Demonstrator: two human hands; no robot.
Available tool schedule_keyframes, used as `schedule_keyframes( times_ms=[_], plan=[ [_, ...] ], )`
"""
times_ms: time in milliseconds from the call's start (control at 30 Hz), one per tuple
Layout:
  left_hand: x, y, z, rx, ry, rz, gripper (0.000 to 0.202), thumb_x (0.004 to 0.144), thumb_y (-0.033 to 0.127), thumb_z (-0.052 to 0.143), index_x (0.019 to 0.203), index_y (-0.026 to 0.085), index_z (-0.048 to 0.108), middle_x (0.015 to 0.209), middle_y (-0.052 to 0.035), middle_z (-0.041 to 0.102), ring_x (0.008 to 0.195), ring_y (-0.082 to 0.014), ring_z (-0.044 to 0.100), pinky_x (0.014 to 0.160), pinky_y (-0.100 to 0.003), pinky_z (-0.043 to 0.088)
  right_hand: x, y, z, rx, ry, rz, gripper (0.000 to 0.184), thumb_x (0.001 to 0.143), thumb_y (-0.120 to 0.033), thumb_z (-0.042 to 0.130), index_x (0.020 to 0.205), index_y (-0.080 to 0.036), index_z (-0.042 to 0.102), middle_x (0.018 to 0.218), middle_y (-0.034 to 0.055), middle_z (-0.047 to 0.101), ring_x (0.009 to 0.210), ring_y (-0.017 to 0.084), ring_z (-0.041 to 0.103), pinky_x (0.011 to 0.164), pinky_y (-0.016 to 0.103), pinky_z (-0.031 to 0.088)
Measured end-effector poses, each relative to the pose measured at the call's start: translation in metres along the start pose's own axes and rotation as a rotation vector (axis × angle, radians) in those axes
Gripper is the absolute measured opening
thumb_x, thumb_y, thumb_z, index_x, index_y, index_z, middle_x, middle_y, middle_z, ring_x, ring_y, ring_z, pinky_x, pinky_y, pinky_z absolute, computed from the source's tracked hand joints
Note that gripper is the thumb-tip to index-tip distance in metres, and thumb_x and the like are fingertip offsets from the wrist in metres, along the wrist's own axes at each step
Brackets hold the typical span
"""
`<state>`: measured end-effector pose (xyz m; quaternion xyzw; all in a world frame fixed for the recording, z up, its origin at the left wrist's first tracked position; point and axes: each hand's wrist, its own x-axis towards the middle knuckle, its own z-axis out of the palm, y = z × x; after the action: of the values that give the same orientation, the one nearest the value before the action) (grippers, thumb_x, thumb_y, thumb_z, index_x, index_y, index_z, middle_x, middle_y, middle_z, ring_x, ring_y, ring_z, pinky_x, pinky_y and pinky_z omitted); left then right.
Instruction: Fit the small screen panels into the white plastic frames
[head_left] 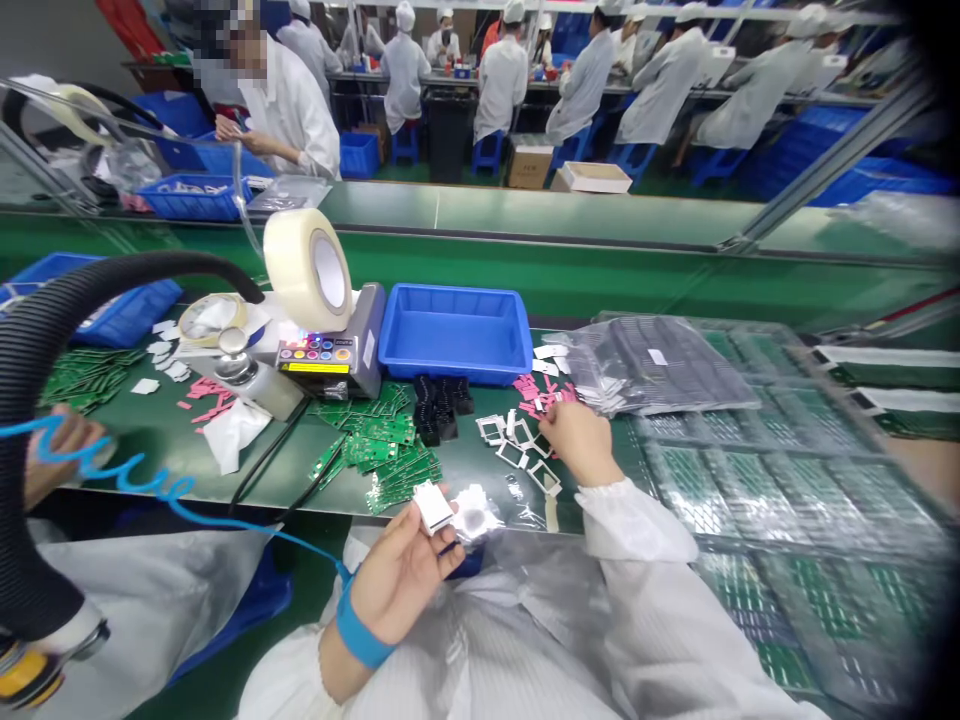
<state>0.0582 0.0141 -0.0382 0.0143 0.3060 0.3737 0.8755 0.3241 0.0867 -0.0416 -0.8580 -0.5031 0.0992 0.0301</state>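
Note:
My left hand [409, 565], with a blue wrist strap [361, 628] and coiled cord, grips a small white rectangular part [433, 507] between thumb and fingers near the table's front edge. A clear plastic bag with a round white item [474, 512] lies just right of it. My right hand [577, 440] reaches down beside the pink strips [534, 396] and white square frames [516, 440]. Its fingers are bent, and their tips are partly hidden, so what they pinch does not show. Green circuit boards [382, 445] lie piled left of the black parts [441, 408].
A blue bin [455, 335] stands at the back. Left of it, a tape roll [309, 270] rests on a grey box [334, 345]. Trays of boards [705, 480] and grey bags [649, 360] fill the right. A black hose [30, 420] arches at left, near a co-worker's hand [64, 450].

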Motion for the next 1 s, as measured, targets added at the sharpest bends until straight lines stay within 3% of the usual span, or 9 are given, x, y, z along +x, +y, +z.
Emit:
schedule_keyframes(
  times_ms=[100, 200, 367, 433, 567, 767, 867, 933, 1000],
  plan=[
    [-0.005, 0.004, 0.001, 0.026, -0.024, 0.029, 0.027, 0.074, 0.034, 0.069, 0.097, 0.019, 0.068, 0.085, -0.0033, 0.069, 0.07, -0.012, 0.059, 0.073, -0.033, 0.048, -0.013, 0.001, -0.013, 0.077, 0.042, -0.051, 0.01, 0.076, -0.015, 0.054, 0.071, -0.014, 0.063, 0.067, 0.0092, 0.064, 0.068, 0.022, 0.06, 0.061, 0.032, 0.04],
    [-0.009, 0.007, 0.004, 0.058, -0.066, 0.081, 0.031, 0.073, 0.034, 0.07, 0.099, 0.018, 0.068, 0.085, -0.0041, 0.069, 0.071, -0.013, 0.059, 0.075, -0.034, 0.048, -0.044, -0.009, -0.031, 0.214, 0.057, -0.182, 0.012, 0.08, -0.021, 0.053, 0.084, -0.018, 0.064, 0.073, 0.0045, 0.067, 0.069, 0.018, 0.062, 0.063, 0.029, 0.044],
    [-0.015, 0.009, 0.009, 0.142, -0.143, 0.161, 0.037, 0.071, 0.036, 0.071, 0.102, 0.016, 0.068, 0.083, -0.004, 0.068, 0.073, -0.0139, 0.059, 0.077, -0.034, 0.046, -0.111, -0.044, -0.054, 0.651, 0.081, -0.882, 0.013, 0.086, -0.022, 0.05, 0.079, -0.023, 0.061, 0.072, 0.0006, 0.065, 0.067, 0.014, 0.059, 0.061, 0.027, 0.047],
    [-0.017, 0.009, 0.01, 0.167, -0.152, 0.18, 0.038, 0.07, 0.037, 0.072, 0.102, 0.016, 0.068, 0.084, -0.0045, 0.068, 0.078, -0.0154, 0.059, 0.079, -0.033, 0.046, -0.126, -0.055, -0.056, 0.659, 0.157, -1.043, 0.014, 0.087, -0.016, 0.05, 0.082, -0.022, 0.061, 0.074, 0.0016, 0.063, 0.071, 0.015, 0.056, 0.066, 0.031, 0.046],
    [-0.021, 0.009, 0.012, 0.186, -0.157, 0.197, 0.039, 0.07, 0.037, 0.072, 0.102, 0.017, 0.068, 0.085, -0.0049, 0.069, 0.081, -0.0165, 0.06, 0.079, -0.033, 0.045, -0.135, -0.065, -0.054, 0.502, 0.326, -1.11, 0.014, 0.084, -0.01, 0.053, 0.083, -0.02, 0.062, 0.079, 0.0035, 0.062, 0.078, 0.018, 0.048, 0.076, 0.04, 0.041],
    [-0.023, 0.01, 0.015, 0.159, -0.118, 0.213, 0.037, 0.063, 0.035, 0.078, 0.094, 0.015, 0.071, 0.075, -0.0023, 0.068, 0.068, -0.0109, 0.057, 0.068, -0.025, 0.043, -0.14, -0.079, -0.046, 0.561, 0.304, -1.126, 0.019, 0.082, -0.007, 0.053, 0.078, -0.022, 0.063, 0.075, 0.0003, 0.062, 0.077, 0.017, 0.047, 0.084, 0.045, 0.036],
    [-0.024, 0.014, 0.012, 0.118, -0.093, 0.253, 0.035, 0.062, 0.034, 0.079, 0.092, 0.018, 0.071, 0.078, -0.0012, 0.07, 0.069, -0.0104, 0.058, 0.069, -0.024, 0.044, -0.139, -0.085, -0.035, 0.713, 0.287, -1.104, 0.016, 0.084, -0.015, 0.056, 0.078, -0.025, 0.067, 0.079, 0.0009, 0.06, 0.081, 0.017, 0.05, 0.078, 0.039, 0.04],
    [-0.025, 0.016, 0.009, 0.088, -0.08, 0.29, 0.033, 0.063, 0.034, 0.078, 0.093, 0.021, 0.071, 0.085, -0.0012, 0.071, 0.078, -0.0127, 0.061, 0.077, -0.027, 0.045, -0.138, -0.086, -0.025, 0.739, 0.254, -1.099, 0.013, 0.087, -0.028, 0.056, 0.09, -0.028, 0.068, 0.098, 0.0042, 0.06, 0.093, 0.02, 0.052, 0.081, 0.041, 0.041],
    [-0.026, 0.016, 0.006, 0.071, -0.082, 0.333, 0.031, 0.065, 0.034, 0.076, 0.093, 0.023, 0.07, 0.091, -0.0013, 0.071, 0.088, -0.0158, 0.061, 0.087, -0.033, 0.045, -0.139, -0.087, -0.016, 0.757, 0.205, -1.042, 0.029, 0.086, -0.044, 0.054, 0.107, -0.027, 0.063, 0.115, 0.0085, 0.054, 0.103, 0.025, 0.051, 0.085, 0.045, 0.041]
  ],
)
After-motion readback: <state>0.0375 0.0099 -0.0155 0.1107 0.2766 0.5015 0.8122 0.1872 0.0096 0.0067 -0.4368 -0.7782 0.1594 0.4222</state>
